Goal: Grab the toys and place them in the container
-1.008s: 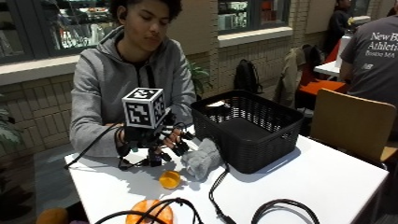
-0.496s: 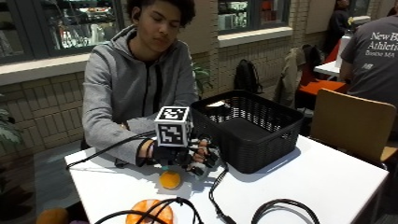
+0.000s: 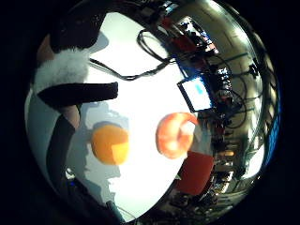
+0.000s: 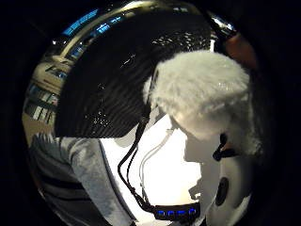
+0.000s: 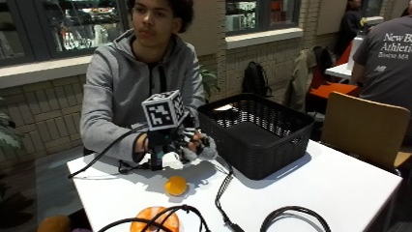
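hands (image 5: 183, 145) grip grey plush toy (image 5: 199, 153) beside basket (image 5: 270, 145) rim.

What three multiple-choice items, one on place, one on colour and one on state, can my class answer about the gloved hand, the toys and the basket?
1. Where does the small round orange toy lie?
A. on the white table
B. in the basket
C. on a chair

2. What colour is the woven plastic basket?
A. white
B. black
C. orange

3. What is the gloved right hand doing?
A. resting flat on the table
B. gripping a fluffy grey-white plush toy
C. pressing the basket's rim

Answers:
1 A, it lies on the table in front of the hand.
2 B, its walls are black.
3 B, the fingers curl round the plush above the table, beside the basket.
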